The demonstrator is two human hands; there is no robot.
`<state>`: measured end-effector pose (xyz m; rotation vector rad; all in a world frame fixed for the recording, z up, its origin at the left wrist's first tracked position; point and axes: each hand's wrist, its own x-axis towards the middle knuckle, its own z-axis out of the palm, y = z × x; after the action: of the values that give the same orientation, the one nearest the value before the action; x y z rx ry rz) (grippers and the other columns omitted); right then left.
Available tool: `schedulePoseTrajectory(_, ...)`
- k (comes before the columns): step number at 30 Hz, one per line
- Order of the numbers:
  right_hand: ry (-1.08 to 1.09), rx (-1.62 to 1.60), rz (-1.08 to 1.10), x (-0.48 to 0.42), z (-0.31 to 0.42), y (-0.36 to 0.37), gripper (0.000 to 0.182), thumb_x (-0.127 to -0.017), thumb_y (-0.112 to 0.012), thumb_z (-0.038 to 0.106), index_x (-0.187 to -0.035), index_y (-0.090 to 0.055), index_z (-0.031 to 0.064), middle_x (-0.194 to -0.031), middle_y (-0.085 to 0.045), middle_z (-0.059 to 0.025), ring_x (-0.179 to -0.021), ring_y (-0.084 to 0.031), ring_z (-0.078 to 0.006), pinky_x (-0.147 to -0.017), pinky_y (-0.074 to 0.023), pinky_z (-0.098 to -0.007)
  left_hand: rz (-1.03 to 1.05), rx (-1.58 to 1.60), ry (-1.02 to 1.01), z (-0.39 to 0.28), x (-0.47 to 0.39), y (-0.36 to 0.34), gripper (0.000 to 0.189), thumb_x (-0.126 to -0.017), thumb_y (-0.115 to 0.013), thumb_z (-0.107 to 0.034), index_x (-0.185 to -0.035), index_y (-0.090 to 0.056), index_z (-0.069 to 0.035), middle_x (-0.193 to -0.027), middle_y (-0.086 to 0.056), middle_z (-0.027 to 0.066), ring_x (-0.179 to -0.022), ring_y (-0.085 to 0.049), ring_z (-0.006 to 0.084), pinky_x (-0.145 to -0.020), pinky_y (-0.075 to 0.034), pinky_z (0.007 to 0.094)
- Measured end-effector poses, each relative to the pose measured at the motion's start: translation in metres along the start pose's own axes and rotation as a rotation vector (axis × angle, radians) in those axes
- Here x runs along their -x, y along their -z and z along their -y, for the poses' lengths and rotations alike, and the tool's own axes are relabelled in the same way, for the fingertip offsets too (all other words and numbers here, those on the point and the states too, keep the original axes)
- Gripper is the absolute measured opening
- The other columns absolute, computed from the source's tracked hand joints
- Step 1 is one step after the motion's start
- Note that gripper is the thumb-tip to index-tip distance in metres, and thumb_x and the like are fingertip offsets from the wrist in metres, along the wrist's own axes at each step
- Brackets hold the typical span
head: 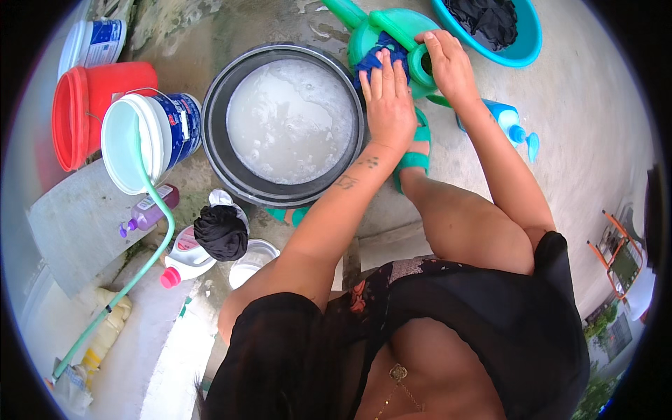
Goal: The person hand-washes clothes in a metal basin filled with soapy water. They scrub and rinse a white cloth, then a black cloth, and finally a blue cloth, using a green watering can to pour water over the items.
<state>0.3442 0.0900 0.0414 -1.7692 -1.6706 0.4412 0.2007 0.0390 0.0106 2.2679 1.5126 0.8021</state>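
My left hand [391, 107] lies over a wadded dark blue cloth [391, 43], its fingers stretched across it. Beneath the cloth is a green plastic watering can [417, 18] lying on its side. My right hand [449, 63] grips the can at its round filling mouth, beside the curved handle. Left of the can stands a black round basin [215, 123] of cloudy, sudsy water. The can's underside and part of the cloth are hidden.
A turquoise basin [527, 55] holds dark wet fabric. Near my right forearm lies a blue bottle [499, 118]. At left are a red bucket [118, 79], a white bucket [113, 168] with a green hose [167, 231], a white jug [194, 265] and a black cloth bundle [220, 233].
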Motion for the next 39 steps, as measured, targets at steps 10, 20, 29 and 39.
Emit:
schedulePoseTrajectory(10,-0.055,0.010,0.035,-0.002,-0.006,0.001,0.028,-0.097,-0.045,0.026,-0.099,-0.066,0.0076,-0.098,-0.063,-0.0139,-0.101,-0.056,-0.0336,-0.089,-0.0430,-0.0398,0.295,0.273,-0.135,0.014,0.069,0.003,0.036,-0.080,-0.052,0.000,-0.116,-0.058,0.002,-0.131,-0.055,0.0175,-0.119,-0.052,0.0340,-0.100,-0.043,0.0414)
schedulePoseTrajectory(20,-0.148,-0.081,-0.059,0.001,0.000,0.013,0.031,-0.097,-0.049,0.030,-0.105,-0.063,0.0033,-0.105,-0.063,-0.0150,-0.100,-0.058,-0.0299,-0.089,-0.0448,-0.0343,-0.016,0.821,0.586,-0.021,-0.034,0.087,0.019,-0.098,-0.048,-0.013,-0.106,-0.062,-0.004,-0.093,-0.062,0.0036,-0.085,-0.055,0.0105,-0.077,-0.046,0.0276)
schedulePoseTrajectory(29,-0.413,-0.893,0.091,-0.012,0.039,0.050,0.034,-0.096,-0.058,0.026,-0.123,-0.058,0.0048,-0.105,-0.063,-0.0020,-0.094,-0.057,-0.0076,-0.084,-0.0464,-0.0219,-0.249,1.308,0.430,-0.040,-0.080,0.082,0.036,-0.099,-0.048,-0.017,-0.131,-0.045,0.000,-0.122,-0.053,0.0084,-0.107,-0.055,0.0167,-0.092,-0.045,0.0300)
schedulePoseTrajectory(39,0.193,-0.141,0.367,-0.046,-0.042,0.012,0.039,-0.099,-0.045,0.029,-0.133,-0.056,0.0140,-0.144,-0.045,-0.0062,-0.141,-0.027,-0.0235,-0.116,-0.0133,-0.0418,-0.076,0.111,0.285,0.026,-0.034,-0.015,0.067,-0.094,-0.049,-0.017,-0.141,-0.016,0.017,-0.144,-0.026,0.0348,-0.135,-0.026,0.0460,-0.113,-0.020,0.0493)
